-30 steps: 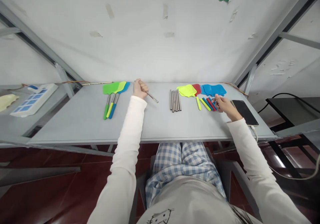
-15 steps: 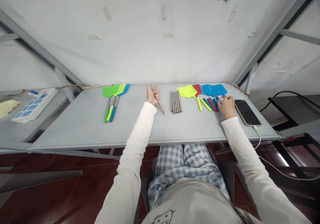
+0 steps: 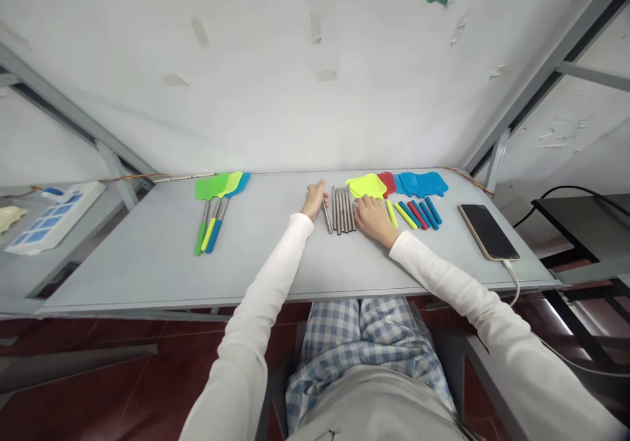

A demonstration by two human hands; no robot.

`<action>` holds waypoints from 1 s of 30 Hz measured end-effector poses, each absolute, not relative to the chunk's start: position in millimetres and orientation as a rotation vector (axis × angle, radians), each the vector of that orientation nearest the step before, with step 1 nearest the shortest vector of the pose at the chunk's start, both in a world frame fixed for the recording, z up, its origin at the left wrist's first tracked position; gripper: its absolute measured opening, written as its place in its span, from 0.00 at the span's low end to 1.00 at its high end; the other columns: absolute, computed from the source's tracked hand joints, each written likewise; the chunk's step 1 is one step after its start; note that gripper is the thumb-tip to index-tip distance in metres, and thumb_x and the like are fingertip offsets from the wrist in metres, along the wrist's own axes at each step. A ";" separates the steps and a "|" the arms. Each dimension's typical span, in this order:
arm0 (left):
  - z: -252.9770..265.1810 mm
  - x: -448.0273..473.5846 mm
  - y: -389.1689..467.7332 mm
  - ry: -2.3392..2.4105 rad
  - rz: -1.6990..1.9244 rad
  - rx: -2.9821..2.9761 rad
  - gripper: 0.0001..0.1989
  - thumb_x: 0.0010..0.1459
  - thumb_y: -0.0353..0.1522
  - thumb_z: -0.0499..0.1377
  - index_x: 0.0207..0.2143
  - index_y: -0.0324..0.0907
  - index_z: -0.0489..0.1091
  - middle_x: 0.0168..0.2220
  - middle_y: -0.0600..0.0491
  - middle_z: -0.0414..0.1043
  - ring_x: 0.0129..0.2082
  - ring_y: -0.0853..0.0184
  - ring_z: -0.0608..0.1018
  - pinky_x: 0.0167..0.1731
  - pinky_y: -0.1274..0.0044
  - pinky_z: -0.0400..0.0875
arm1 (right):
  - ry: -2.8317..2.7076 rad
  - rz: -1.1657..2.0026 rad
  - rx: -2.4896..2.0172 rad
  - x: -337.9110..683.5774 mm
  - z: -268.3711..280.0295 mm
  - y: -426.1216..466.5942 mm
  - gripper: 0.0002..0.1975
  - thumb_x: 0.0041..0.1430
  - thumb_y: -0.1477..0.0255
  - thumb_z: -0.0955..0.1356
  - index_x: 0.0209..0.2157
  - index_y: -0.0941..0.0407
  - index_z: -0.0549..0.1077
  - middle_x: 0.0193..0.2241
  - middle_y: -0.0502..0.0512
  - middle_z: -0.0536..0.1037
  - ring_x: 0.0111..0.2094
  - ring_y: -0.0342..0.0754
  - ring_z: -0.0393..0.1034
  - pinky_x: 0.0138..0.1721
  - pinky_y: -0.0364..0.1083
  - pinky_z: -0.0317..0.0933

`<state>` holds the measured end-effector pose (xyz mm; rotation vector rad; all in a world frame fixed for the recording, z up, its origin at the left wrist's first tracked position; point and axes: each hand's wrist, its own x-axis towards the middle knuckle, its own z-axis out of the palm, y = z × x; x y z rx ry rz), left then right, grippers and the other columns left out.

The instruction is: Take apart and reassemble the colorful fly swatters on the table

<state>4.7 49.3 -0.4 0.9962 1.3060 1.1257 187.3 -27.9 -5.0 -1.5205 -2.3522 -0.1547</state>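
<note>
My left hand (image 3: 315, 201) is closed around a metal tube (image 3: 328, 220), holding it just left of a row of several metal tubes (image 3: 343, 211). On the other side of that row, my right hand (image 3: 374, 219) rests with bent fingers against or very near the rightmost tube, apparently holding nothing. Yellow fly swatter heads (image 3: 367, 185) lie right behind it, followed by a red head (image 3: 388, 182) and blue heads (image 3: 426, 183). Several short handle grips (image 3: 417, 214) in yellow, blue and red lie in front of the heads.
Fly swatters with handles (image 3: 215, 214) in green, yellow and blue lie at the left of the grey table (image 3: 132, 257). A phone (image 3: 489, 232) on a white cable is at the right. Beyond the left frame sits a white power strip (image 3: 54, 218). A wall stands behind.
My left hand has moved right and down, bringing its tube beside the row. My right hand has left the blue handle grips and come left to the tubes' right side.
</note>
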 end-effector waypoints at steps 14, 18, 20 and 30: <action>-34.0 10.1 34.7 1.532 1.096 1.892 0.17 0.58 0.25 0.51 0.49 0.41 0.70 0.50 0.43 0.64 0.55 0.60 0.68 0.60 0.64 0.61 | -2.281 0.432 -1.330 201.8 -20.2 -19.7 0.21 0.66 0.69 0.57 0.56 0.62 0.66 0.42 0.64 0.68 0.43 0.54 0.66 0.49 0.54 0.61; -31.7 7.9 34.7 1.522 1.116 1.895 0.15 0.58 0.24 0.50 0.44 0.40 0.71 0.47 0.44 0.65 0.51 0.61 0.71 0.56 0.66 0.65 | -2.180 0.516 -1.245 204.3 -22.5 -15.7 0.16 0.65 0.71 0.57 0.48 0.59 0.69 0.41 0.62 0.70 0.41 0.51 0.67 0.49 0.52 0.62; -27.9 8.4 32.8 1.521 1.107 1.924 0.14 0.58 0.24 0.50 0.43 0.41 0.71 0.46 0.45 0.64 0.48 0.63 0.72 0.55 0.66 0.66 | -2.136 0.526 -1.241 204.9 -23.4 -15.3 0.14 0.65 0.71 0.57 0.45 0.58 0.69 0.42 0.61 0.69 0.40 0.50 0.68 0.47 0.52 0.63; 1.6 -58.7 42.4 2.423 0.883 1.677 0.21 0.56 0.24 0.49 0.53 0.33 0.65 0.59 0.31 0.57 0.60 0.47 0.63 0.57 0.57 0.57 | -2.209 0.434 -1.253 205.4 -24.3 -16.7 0.14 0.66 0.70 0.57 0.47 0.59 0.66 0.43 0.62 0.66 0.39 0.51 0.68 0.46 0.53 0.63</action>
